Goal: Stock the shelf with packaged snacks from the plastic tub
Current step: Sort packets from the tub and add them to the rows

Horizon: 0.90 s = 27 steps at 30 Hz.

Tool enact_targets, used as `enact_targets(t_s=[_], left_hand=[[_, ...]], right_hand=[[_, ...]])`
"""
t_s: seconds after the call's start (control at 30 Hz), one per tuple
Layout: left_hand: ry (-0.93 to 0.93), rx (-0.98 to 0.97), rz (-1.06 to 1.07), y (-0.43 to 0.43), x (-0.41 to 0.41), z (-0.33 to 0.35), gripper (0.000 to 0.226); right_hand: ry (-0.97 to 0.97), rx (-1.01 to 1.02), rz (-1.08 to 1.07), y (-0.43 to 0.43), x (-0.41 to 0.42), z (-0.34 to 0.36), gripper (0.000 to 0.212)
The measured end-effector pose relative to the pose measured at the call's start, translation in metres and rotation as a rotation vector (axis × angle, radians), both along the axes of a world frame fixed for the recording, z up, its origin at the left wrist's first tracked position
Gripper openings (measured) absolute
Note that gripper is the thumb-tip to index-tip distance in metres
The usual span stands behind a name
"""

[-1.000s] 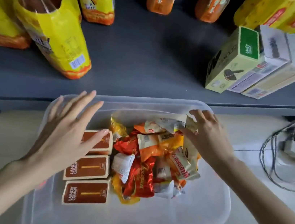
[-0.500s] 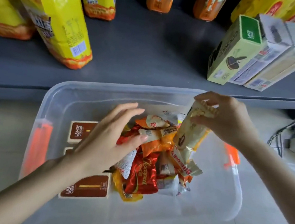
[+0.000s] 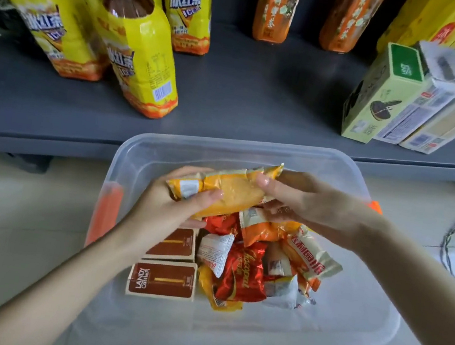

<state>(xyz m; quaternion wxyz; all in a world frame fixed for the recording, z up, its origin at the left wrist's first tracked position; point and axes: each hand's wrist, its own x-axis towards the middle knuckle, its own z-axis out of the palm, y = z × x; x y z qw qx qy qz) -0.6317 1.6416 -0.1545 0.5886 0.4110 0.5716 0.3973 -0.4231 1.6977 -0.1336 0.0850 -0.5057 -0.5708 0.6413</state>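
Left hand and right hand both closed on your yellow snack packet, held above the plastic tub | step: pick, mid-lift | next: carry it to the bare shelf between bottles and boxes

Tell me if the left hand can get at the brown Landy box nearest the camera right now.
Probably not yet: the left hand is shut on the yellow snack packet. The brown box itself lies uncovered, just below that wrist.

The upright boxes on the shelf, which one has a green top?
The leftmost box of the three; pale green with a green top panel, while the two boxes beside it are white.
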Motion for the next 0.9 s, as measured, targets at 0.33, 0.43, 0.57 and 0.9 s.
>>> enact_targets(t_s=[0.33,0.43,0.57,0.9], left_hand=[[-0.207,-0.184,0.035,-0.001,-0.008,0.017,0.039],[-0.168,-0.123,0.042,-0.002,-0.008,0.014,0.035],[-0.047,-0.028,0.121,-0.001,-0.010,0.002,0.028],[0.293,0.393,-0.097,-0.016,0.023,-0.020,0.060]], right_hand=[[-0.029,0.174,-0.071,-0.014,-0.017,-0.024,0.105],[0.002,0.171,-0.056,-0.017,-0.015,-0.021,0.075],[-0.020,0.169,-0.115,-0.015,0.008,-0.011,0.056],[0.365,-0.244,-0.337,-0.037,-0.009,-0.017,0.063]])
